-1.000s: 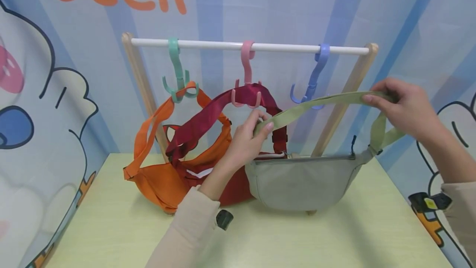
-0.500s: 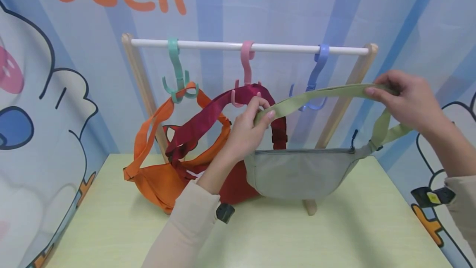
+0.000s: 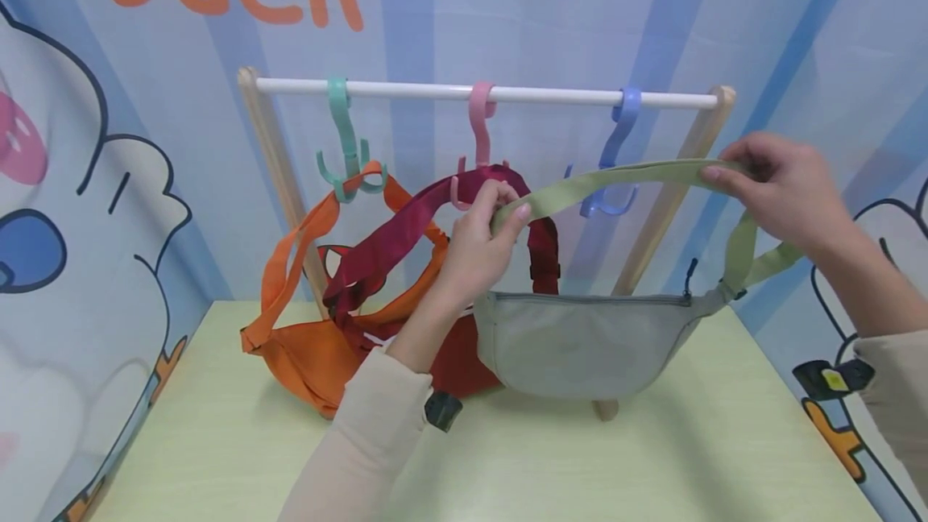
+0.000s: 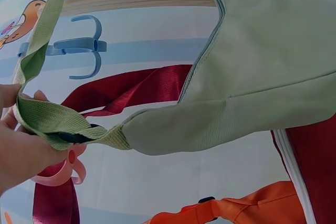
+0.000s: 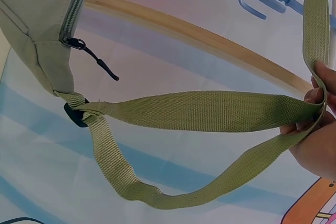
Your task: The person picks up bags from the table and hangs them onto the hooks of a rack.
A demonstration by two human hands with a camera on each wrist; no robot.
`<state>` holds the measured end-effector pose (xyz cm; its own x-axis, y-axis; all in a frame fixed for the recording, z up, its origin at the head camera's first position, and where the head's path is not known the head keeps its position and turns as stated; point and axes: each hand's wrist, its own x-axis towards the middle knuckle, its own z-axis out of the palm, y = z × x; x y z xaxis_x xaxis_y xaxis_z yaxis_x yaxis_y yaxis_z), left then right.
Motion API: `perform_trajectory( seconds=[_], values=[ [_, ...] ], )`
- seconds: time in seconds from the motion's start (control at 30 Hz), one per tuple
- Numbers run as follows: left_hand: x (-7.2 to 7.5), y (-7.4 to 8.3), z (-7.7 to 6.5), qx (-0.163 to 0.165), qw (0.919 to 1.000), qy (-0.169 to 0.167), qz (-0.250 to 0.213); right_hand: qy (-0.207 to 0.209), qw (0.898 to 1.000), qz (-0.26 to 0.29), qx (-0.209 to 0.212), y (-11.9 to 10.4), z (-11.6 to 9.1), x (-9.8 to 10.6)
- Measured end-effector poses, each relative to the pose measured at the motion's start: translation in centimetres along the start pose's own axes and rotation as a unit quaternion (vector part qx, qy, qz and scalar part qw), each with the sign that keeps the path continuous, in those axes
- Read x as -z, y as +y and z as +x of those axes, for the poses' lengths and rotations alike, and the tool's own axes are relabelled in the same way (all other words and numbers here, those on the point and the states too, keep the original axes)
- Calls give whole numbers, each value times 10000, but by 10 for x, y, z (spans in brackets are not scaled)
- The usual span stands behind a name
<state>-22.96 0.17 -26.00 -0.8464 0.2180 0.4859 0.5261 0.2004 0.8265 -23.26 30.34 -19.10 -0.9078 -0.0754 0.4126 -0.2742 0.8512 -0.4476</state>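
A grey-green waist bag [image 3: 587,345] hangs from its light green strap [image 3: 638,175] in the head view. My left hand [image 3: 480,252] pinches the strap near the bag's left end. My right hand [image 3: 790,192] grips it farther right, where the strap folds back down to the bag's right end, as the right wrist view shows with its black buckle [image 5: 76,115]. Between the hands the strap arches across the blue hook [image 3: 607,200]. The pink hook [image 3: 480,123] carries a dark red bag's strap [image 3: 406,224], just behind my left hand. An orange bag's strap [image 3: 300,232] hangs on the green hook [image 3: 344,123].
A white rail [image 3: 435,91] on wooden posts [image 3: 674,200] bears the hooks. The orange bag [image 3: 312,357] and the dark red bag [image 3: 464,361] sit low at the table, overlapping. The pale table [image 3: 536,466] extends in front. A printed backdrop [image 3: 551,14] stands behind.
Both hands have raised the strap slightly, so the grey-green bag hangs a little higher than a second ago. In the last half second the bag has dipped slightly and the hands have shifted left.
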Motion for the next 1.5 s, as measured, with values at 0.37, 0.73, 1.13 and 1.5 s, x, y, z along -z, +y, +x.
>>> perform_trajectory(
  seconds=[0.37,0.73,1.13,1.5],
  values=[
    [-2,-3,1,-16,9996,295,12,30,9999,55,-89,-7,-2,-5],
    [-3,-2,1,299,9981,544,14,126,9999,72,-91,-9,1,-12],
    [-6,-7,1,366,9973,636,12,174,9997,47,-134,-9,2,-18],
    [-5,-13,0,374,9977,557,2,121,9997,51,-192,-8,3,-21]
  ],
)
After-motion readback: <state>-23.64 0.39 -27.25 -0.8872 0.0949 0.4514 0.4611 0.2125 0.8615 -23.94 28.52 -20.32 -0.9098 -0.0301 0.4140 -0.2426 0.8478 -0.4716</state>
